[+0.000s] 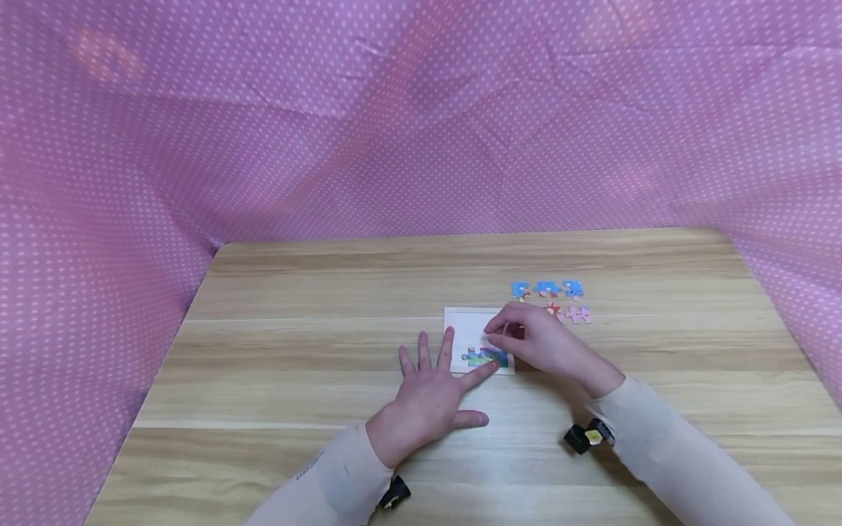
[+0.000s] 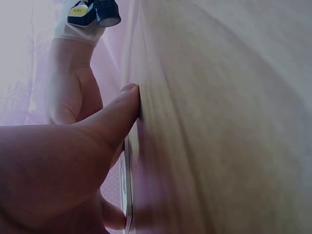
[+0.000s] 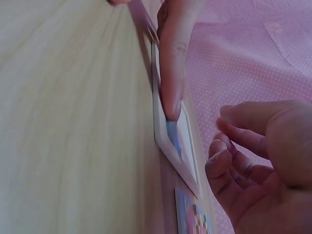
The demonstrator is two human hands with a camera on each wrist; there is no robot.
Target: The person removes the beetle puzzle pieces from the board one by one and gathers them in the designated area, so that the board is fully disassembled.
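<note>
A white puzzle tray (image 1: 465, 321) lies on the table, with joined green, blue and purple jigsaw pieces (image 1: 475, 359) along its near edge. My left hand (image 1: 424, 398) is spread out flat, its index fingertip pressing the right end of these pieces. Its other fingers reach over the tray's left side. My right hand (image 1: 546, 343) hovers above the tray's right side, thumb and index fingertips together. In the right wrist view, no piece shows between those fingertips, and the other fingers (image 3: 219, 163) are curled.
Beyond the tray to the right lie loose jigsaw pieces: a row of blue ones (image 1: 547, 287), then a red one (image 1: 552, 310) and a pink one (image 1: 579, 315). My right hand partly covers this area. A pink dotted cloth (image 1: 421, 146) hangs behind the wooden table (image 1: 296, 351).
</note>
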